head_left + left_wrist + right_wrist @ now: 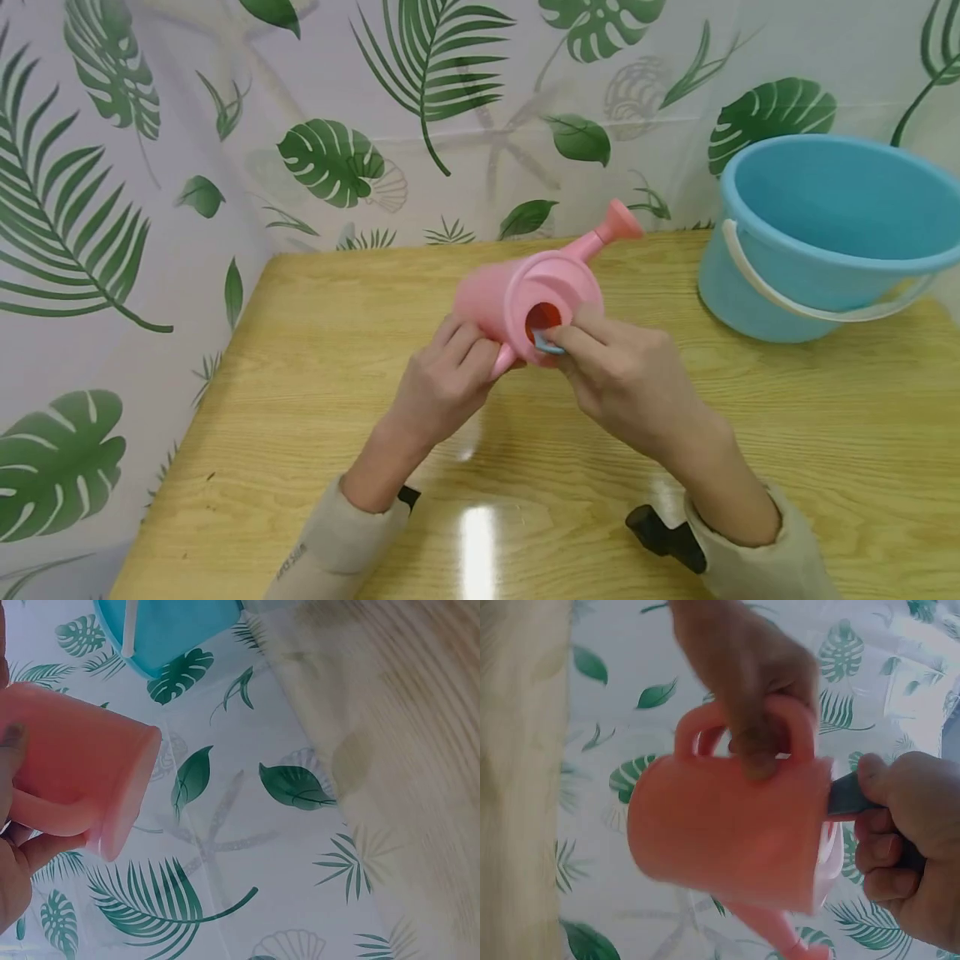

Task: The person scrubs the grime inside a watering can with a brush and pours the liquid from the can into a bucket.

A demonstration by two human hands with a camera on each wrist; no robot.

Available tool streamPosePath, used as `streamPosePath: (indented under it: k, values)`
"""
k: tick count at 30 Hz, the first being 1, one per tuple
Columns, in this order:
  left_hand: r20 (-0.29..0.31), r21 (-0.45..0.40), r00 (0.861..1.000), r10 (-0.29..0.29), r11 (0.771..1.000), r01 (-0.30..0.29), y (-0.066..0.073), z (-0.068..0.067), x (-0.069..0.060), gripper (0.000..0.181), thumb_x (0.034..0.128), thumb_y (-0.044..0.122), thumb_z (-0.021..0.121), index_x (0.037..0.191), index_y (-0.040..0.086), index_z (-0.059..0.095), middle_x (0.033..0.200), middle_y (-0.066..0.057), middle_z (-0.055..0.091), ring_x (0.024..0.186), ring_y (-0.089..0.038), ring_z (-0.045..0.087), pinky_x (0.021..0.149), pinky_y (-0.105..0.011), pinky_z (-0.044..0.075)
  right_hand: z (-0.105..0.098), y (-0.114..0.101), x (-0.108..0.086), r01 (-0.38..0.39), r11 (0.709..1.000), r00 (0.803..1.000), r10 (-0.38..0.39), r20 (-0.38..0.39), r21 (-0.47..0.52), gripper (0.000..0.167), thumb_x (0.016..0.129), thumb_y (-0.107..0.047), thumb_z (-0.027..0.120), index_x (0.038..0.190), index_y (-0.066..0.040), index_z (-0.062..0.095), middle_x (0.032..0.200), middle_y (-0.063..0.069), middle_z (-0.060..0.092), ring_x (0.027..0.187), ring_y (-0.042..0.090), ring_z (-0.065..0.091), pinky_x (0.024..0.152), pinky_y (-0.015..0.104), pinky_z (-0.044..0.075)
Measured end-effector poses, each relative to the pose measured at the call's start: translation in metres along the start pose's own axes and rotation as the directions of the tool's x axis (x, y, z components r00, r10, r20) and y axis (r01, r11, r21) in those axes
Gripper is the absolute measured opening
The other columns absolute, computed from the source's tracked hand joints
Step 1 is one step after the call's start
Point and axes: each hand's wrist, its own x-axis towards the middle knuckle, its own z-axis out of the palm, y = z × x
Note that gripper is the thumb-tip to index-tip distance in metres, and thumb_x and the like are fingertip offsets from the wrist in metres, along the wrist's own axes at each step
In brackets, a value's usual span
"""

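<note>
Left hand (448,379): fingers curled tight round the handle of a pink watering can (487,292); in the right-wrist view the thumb lies against the can's body. Can sits just ahead of and between the two hands, tipped on its side, its top turned toward the right hand. Round opening (546,315) in that top, reddish inside, just beside the right fingertips. Spout (588,244) points away from both hands, off beyond the right one, ending in a flared head (621,220).

Right hand (630,379): closed round a slim blue piece (551,346), thumb on one side, fingers folded on the other. The piece reaches from this grip to the can's opening; its far end is hidden, so full shape cannot be told. Reads darker from the right wrist.

Right of the right hand and farther off, well apart: blue bucket (787,287), upright, white handle (761,287) hanging on its near side. Beneath the hands, wood-grain table (315,417). Beyond them, white leaf-print covering (247,150). Pale sleeves (341,533) behind both wrists.
</note>
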Motion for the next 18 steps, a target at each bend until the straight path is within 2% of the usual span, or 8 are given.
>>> streamPosePath:
  k: [2,4,5,7,10,12,14,18]
  values:
    - [0.013,0.008,1.000,0.004,1.000,-0.004,0.000,0.001,0.000,0.030,0.1004,0.025,0.061,0.078,0.007,0.052,0.074,-0.005,0.051,0.068,-0.020,0.051,0.053,-0.021,0.045,-0.003,-0.003,0.000,-0.093,0.991,0.995,0.090,0.038,0.091,0.035,0.105,-0.028,0.051,0.077,-0.008,0.059,0.064,-0.002,0.040,0.053,0.007,0.031,0.046,0.019,0.031]
    - [0.023,0.005,1.000,0.005,1.000,-0.005,0.001,0.002,0.000,0.030,0.1003,0.026,0.061,0.078,0.007,0.052,0.074,-0.005,0.050,0.069,-0.019,0.051,0.052,-0.021,0.045,-0.005,-0.006,0.000,-0.227,0.947,0.974,0.216,0.071,0.229,0.039,0.106,-0.025,0.049,0.070,-0.010,0.054,0.060,-0.005,0.037,0.052,0.004,0.030,0.046,0.018,0.029]
    - [0.027,-0.009,1.000,-0.001,1.000,0.001,0.002,0.003,-0.001,0.030,0.0997,0.026,0.062,0.078,0.008,0.051,0.074,-0.005,0.050,0.069,-0.019,0.051,0.052,-0.021,0.045,-0.007,-0.006,0.000,-0.298,0.907,0.954,0.288,0.080,0.296,0.037,0.105,-0.020,0.051,0.069,-0.010,0.056,0.058,-0.005,0.037,0.050,0.003,0.030,0.045,0.018,0.027]
    - [0.030,-0.031,0.999,-0.019,0.999,0.020,0.003,0.004,-0.001,0.032,0.0975,0.027,0.065,0.077,0.008,0.050,0.074,-0.005,0.050,0.069,-0.019,0.050,0.052,-0.022,0.045,-0.012,-0.006,0.001,-0.416,0.792,0.900,0.428,0.080,0.447,0.035,0.103,-0.011,0.054,0.068,-0.009,0.055,0.054,-0.005,0.034,0.047,0.004,0.028,0.042,0.020,0.023]
    - [0.030,-0.048,0.999,-0.038,0.998,0.040,0.003,0.004,-0.001,0.034,0.0918,0.026,0.073,0.076,0.008,0.049,0.073,-0.005,0.049,0.068,-0.018,0.049,0.050,-0.022,0.045,-0.019,-0.003,0.003,-0.456,0.613,0.827,0.560,0.052,0.645,0.033,0.102,-0.003,0.051,0.070,-0.003,0.058,0.050,-0.002,0.033,0.042,0.008,0.025,0.038,0.024,0.017]
    - [0.035,-0.051,0.998,-0.045,0.998,0.047,0.003,0.004,-0.001,0.036,0.0875,0.025,0.078,0.076,0.008,0.048,0.073,-0.005,0.048,0.067,-0.018,0.048,0.050,-0.021,0.045,-0.022,-0.001,0.003,-0.431,0.530,0.805,0.591,0.046,0.730,0.035,0.103,-0.001,0.049,0.069,-0.001,0.055,0.050,0.000,0.033,0.043,0.010,0.025,0.038,0.026,0.015]
    - [0.036,-0.052,0.998,-0.047,0.997,0.049,0.004,0.004,-0.001,0.038,0.0835,0.024,0.082,0.075,0.009,0.048,0.072,-0.004,0.047,0.067,-0.018,0.047,0.048,-0.021,0.044,-0.022,-0.001,0.003,-0.422,0.505,0.805,0.590,0.056,0.753,0.036,0.103,0.000,0.048,0.067,0.000,0.053,0.050,0.000,0.032,0.042,0.011,0.025,0.038,0.027,0.015]
    - [0.035,-0.054,0.998,-0.046,0.997,0.048,0.005,0.004,-0.002,0.038,0.0835,0.024,0.082,0.075,0.009,0.048,0.072,-0.004,0.047,0.067,-0.018,0.047,0.047,-0.021,0.043,-0.017,-0.006,0.005,-0.516,0.506,0.780,0.611,0.136,0.691,0.039,0.103,-0.003,0.049,0.064,-0.001,0.050,0.049,0.000,0.034,0.041,0.013,0.026,0.037,0.028,0.017]
